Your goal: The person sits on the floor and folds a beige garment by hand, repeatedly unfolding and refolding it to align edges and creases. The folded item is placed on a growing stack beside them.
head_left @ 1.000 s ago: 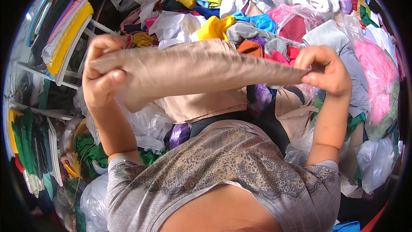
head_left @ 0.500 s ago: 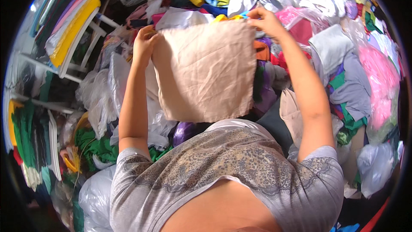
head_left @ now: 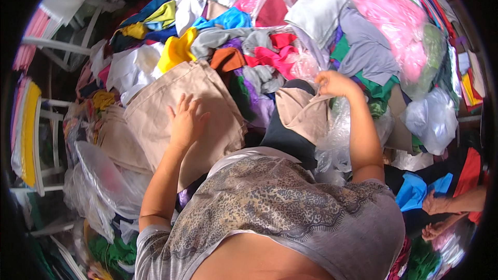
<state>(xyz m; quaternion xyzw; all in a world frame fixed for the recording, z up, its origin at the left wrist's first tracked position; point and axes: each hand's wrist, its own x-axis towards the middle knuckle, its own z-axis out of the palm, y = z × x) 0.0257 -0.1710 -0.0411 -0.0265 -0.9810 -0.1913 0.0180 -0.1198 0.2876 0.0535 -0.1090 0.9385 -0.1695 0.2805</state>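
My left hand (head_left: 185, 122) rests with spread fingers on a flat square of beige cloth (head_left: 155, 96), which lies in front of me to the left. Layered edges show along the square's right side. Over my dark-clad leg (head_left: 284, 134) lies a second beige cloth (head_left: 301, 114), loosely folded. My right hand (head_left: 337, 84) pinches this second cloth at its upper right corner. More beige fabric (head_left: 122, 140) sticks out at the left of the flat square.
Coloured garments, including a yellow cloth (head_left: 177, 51) and a grey cloth (head_left: 365, 46), pile up ahead. Clear plastic bags (head_left: 104, 181) lie at left, beside a white rack (head_left: 37, 145). Another person's hands (head_left: 438, 205) hold blue cloth (head_left: 412, 191) at right.
The beige cloth that both hands held up is now down on the left, under my left hand. My right hand has moved down to the folded beige cloth. The view has swung right.
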